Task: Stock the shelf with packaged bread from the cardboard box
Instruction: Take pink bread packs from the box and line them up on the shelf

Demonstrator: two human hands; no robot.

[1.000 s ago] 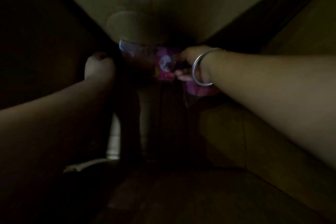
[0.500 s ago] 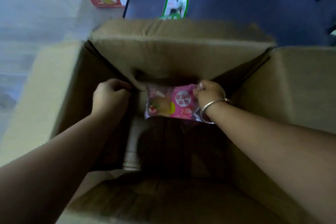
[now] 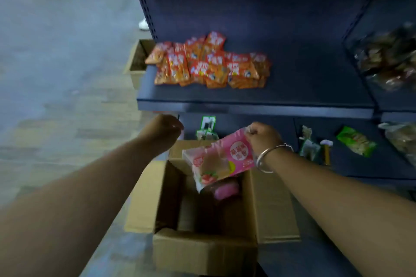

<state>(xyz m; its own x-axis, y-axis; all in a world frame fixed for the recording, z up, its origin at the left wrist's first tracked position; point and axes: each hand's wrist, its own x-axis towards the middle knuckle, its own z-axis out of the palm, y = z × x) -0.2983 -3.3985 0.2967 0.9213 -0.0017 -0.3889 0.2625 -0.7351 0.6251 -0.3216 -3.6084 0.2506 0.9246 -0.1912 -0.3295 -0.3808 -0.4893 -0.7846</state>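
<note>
My right hand (image 3: 262, 138), with a metal bangle at the wrist, pinches the top corner of a pink bread packet (image 3: 219, 162) that hangs tilted above the open cardboard box (image 3: 202, 252). Another pink packet (image 3: 226, 190) lies deep inside the box. My left hand (image 3: 163, 132) is raised over the box's left side with fingers curled into a fist, and nothing shows in it. The dark blue shelf (image 3: 254, 99) stands just beyond both hands.
A heap of orange snack packets (image 3: 209, 63) covers the left and middle of the upper shelf board. Green and clear packets (image 3: 355, 140) lie on the lower shelf at right. A second cardboard box (image 3: 137, 60) sits on the floor left of the shelf.
Both hands have risen out of the box. My right hand has lifted the pink bread packet above the box rim, and the view has tipped up to the shelf.
</note>
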